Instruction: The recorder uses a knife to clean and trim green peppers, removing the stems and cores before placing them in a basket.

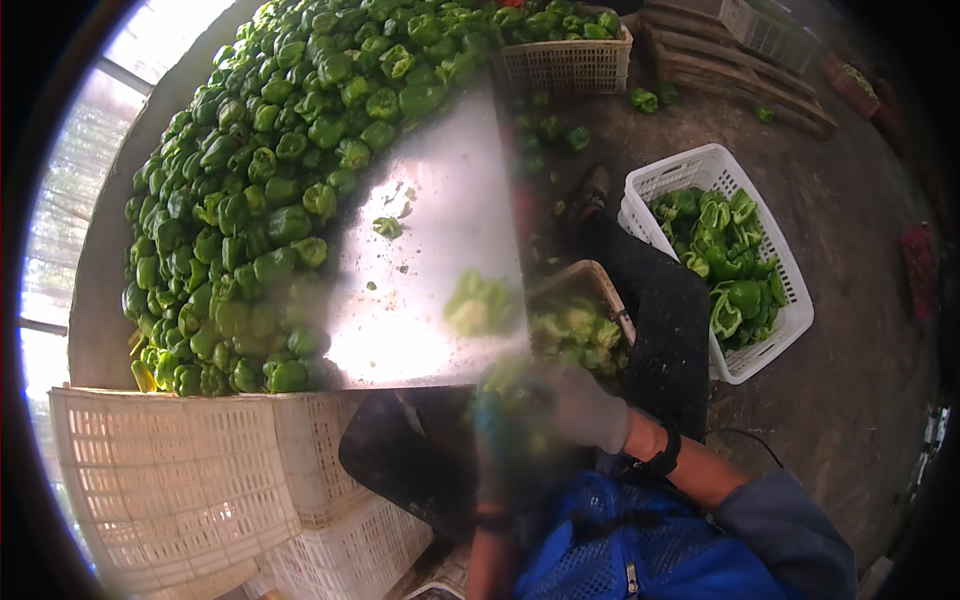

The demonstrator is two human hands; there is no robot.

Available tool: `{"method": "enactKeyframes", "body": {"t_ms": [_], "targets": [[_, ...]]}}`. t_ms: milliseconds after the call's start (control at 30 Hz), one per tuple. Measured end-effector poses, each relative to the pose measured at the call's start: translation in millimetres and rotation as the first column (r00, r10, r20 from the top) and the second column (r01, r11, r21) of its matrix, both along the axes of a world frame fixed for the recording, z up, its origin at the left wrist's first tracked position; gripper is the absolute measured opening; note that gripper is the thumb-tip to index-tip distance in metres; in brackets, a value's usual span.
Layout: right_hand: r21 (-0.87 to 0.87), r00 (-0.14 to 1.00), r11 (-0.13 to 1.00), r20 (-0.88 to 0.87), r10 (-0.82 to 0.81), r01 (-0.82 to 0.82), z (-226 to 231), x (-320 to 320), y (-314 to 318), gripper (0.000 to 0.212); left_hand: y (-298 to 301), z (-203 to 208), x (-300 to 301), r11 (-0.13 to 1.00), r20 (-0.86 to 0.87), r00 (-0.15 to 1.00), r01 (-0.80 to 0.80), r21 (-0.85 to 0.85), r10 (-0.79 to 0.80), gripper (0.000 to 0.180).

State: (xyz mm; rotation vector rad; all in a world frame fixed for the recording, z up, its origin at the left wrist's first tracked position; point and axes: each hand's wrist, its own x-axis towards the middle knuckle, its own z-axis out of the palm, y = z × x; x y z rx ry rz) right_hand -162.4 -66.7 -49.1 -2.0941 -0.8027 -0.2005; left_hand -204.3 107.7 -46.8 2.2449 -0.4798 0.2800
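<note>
In front of my body, my two gloved hands meet just below the near edge of the metal table (430, 200). My left hand (497, 425), in a teal glove, is wrapped about a green bell pepper (520, 385), all of it blurred. My right hand (592, 408), in a grey glove, comes in from the right against the same pepper; its fingers are smeared and I cannot tell how they are bent. A pale, opened pepper piece (478, 303) lies on the table just beyond. A crate rim (610, 283) shows between my legs, with pale green pepper pieces inside.
A large heap of green bell peppers (270, 190) covers the table's left and far parts. To the right, a white crate (795, 290) holds opened peppers. Stacked crates (170, 470) stand at lower left. Another pepper-filled crate (570, 66) and wooden pallets (720, 70) are at the back.
</note>
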Motion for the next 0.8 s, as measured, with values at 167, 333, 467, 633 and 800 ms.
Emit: {"method": "enactKeyframes", "body": {"t_ms": [167,333,467,633,800], "targets": [[0.439,0.679,0.865,-0.714,0.173,0.242,28.6,-5.6,-5.6,0.03,-15.9,-7.3,-14.5,0.241,-0.582,0.784,-0.535,-0.81,-0.217,0.054],[0.368,0.466,0.807,-0.875,0.132,0.462,18.5,-8.4,-8.0,0.03,9.5,-64.9,-28.2,-0.283,-0.287,0.725,-0.555,-0.783,-0.626,0.051],[0.217,0.814,0.939,-0.573,-0.097,0.265,10.1,-8.9,-5.9,0.018,-28.4,-23.0,-18.7,0.634,-0.589,0.807,-0.433,-0.641,-0.044,0.048],[0.411,0.674,0.751,-0.736,-0.062,0.517,26.7,-14.3,-5.3,0.011,-16.6,-18.0,-19.7,0.379,-0.611,0.757,-0.508,-0.773,-0.231,0.047],[0.286,0.716,0.783,-0.643,-0.271,0.553,18.4,-9.8,-22.4,0.012,-5.9,-30.9,-21.8,-0.133,-0.526,0.677,-0.67,-0.73,-0.515,0.047]]}}
